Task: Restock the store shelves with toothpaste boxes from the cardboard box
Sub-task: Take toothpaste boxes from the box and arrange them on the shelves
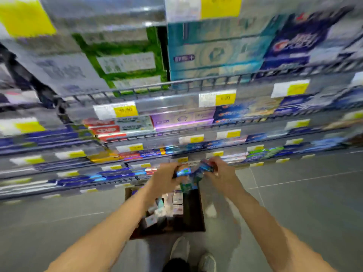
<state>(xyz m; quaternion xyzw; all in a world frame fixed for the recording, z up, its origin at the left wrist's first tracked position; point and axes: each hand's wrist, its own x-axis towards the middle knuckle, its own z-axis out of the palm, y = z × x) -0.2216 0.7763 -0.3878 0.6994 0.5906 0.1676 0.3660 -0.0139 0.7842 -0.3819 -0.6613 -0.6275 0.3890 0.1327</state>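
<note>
- Head view, hands: I see my left hand (167, 176) and right hand (220, 171) raised together in front of the lower shelves (137, 179), both gripping one small bundle of toothpaste boxes (193, 171). The left fingers curl round its blue end, and the right fingers pinch the other end. The frame is badly smeared, so I cannot count the boxes; it looks like two or three.
- Head view, supply: the cardboard box (194, 218) sits open on the floor (294, 203) directly below my hands, just ahead of my shoes. Several more boxes lie inside it, mostly in the left half, while the right half shows dark, bare cardboard.
- Head view, shelves: the tiers above already hold rows of toothpaste behind wire rails, with yellow price tags (125, 110) along the edges. I cannot pick out which gap this bundle belongs to.
- Progress, as I judge it: the bundle is out of the carton but not yet on any shelf, so this placement remains open. With stock left in the carton, I reckon several more trips remain.
</note>
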